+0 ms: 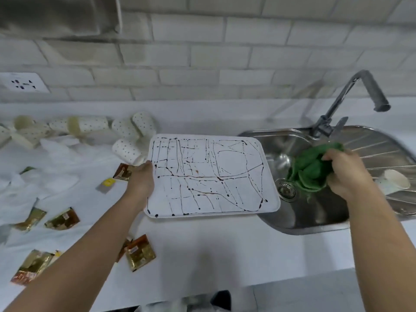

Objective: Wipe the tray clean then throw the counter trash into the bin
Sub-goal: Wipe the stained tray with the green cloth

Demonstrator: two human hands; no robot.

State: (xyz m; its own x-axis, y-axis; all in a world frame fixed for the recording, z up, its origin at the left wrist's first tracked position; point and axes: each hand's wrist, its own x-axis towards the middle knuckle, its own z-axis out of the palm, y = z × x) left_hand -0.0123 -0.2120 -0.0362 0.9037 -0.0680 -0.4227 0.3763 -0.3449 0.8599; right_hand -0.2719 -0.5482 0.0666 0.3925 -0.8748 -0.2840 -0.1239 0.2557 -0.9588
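The left hand (140, 181) grips the tray (209, 176) by its left edge; its right corner overhangs the sink (315, 212), where the right hand (344, 174) clutches a cloth (308, 170).

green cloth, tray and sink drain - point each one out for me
green cloth (308, 171), head view, on its bunched middle.
tray (231, 162), head view, on a bare white patch right of its centre.
sink drain (287, 190), head view, on the middle of the metal strainer.
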